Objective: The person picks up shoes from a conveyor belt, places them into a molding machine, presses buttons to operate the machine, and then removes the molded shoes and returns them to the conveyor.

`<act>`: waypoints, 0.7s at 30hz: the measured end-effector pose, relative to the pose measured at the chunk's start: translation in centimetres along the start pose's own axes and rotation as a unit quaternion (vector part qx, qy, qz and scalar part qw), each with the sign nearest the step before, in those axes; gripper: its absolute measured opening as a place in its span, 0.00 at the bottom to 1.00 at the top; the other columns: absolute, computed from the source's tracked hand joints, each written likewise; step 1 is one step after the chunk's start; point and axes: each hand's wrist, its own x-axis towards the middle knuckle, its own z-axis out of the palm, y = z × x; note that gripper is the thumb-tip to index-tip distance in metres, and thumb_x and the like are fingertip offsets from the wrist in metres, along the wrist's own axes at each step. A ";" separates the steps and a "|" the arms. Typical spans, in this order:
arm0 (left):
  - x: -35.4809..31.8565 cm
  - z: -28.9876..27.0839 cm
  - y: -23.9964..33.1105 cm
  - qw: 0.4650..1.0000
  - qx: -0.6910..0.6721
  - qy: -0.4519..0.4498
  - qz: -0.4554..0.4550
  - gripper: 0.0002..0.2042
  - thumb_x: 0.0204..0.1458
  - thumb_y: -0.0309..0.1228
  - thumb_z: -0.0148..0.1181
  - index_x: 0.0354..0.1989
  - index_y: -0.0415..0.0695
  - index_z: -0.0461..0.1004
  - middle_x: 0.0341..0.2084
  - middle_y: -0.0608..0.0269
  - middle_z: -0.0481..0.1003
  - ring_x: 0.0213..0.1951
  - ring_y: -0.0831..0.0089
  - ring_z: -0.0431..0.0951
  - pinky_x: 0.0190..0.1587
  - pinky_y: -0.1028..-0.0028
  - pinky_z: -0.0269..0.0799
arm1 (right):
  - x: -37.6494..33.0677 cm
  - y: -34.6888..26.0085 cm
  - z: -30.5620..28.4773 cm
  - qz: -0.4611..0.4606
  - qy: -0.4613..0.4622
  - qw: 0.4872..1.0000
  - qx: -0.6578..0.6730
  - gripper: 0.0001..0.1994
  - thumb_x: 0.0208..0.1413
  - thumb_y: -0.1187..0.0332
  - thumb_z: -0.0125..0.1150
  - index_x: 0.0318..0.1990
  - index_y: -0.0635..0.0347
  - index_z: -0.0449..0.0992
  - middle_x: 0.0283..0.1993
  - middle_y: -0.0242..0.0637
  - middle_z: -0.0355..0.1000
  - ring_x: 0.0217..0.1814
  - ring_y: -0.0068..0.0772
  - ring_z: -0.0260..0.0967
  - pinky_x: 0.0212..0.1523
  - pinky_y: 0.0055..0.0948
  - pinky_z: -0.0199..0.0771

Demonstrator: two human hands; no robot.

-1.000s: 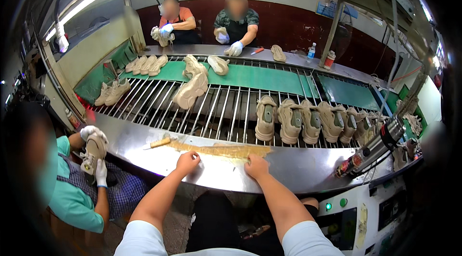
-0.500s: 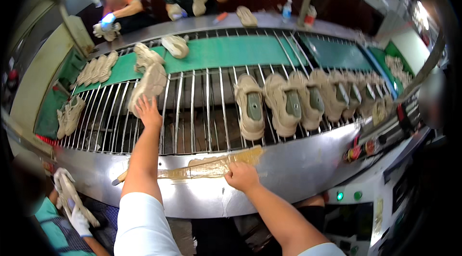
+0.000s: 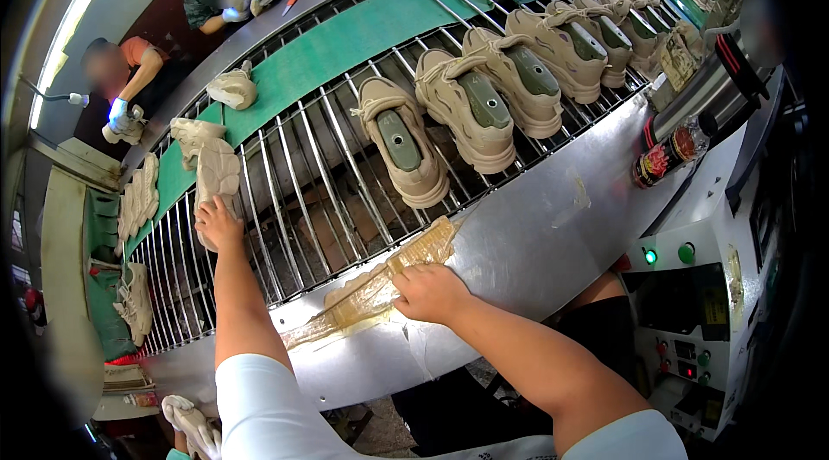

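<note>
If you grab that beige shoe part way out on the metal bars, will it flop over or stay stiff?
The beige shoe part under the left hand looks thin and curled, so it probably bends easily. It seems to have no thick sole, unlike the finished shoes nearby, so it is likely light. Lying flat across the bars, it should not roll.

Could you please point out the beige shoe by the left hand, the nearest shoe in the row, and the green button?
Beige shoe [image 3: 216,173]: head view, its sole.
Nearest shoe [image 3: 402,142]: head view, grey-green insert.
Green button [image 3: 686,253]: head view, its cap.
</note>
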 end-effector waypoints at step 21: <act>-42.9 -20.4 -11.9 -0.008 -0.970 -0.237 -0.051 0.41 0.39 0.45 0.54 0.65 0.38 0.56 0.58 0.43 0.65 0.56 0.48 0.69 0.56 0.54 0.69 | -4.7 -3.0 -2.0 0.220 -0.146 0.829 0.492 0.22 0.60 0.60 0.55 0.60 0.55 0.64 0.43 0.33 0.72 0.40 0.25 0.69 0.41 0.30 0.72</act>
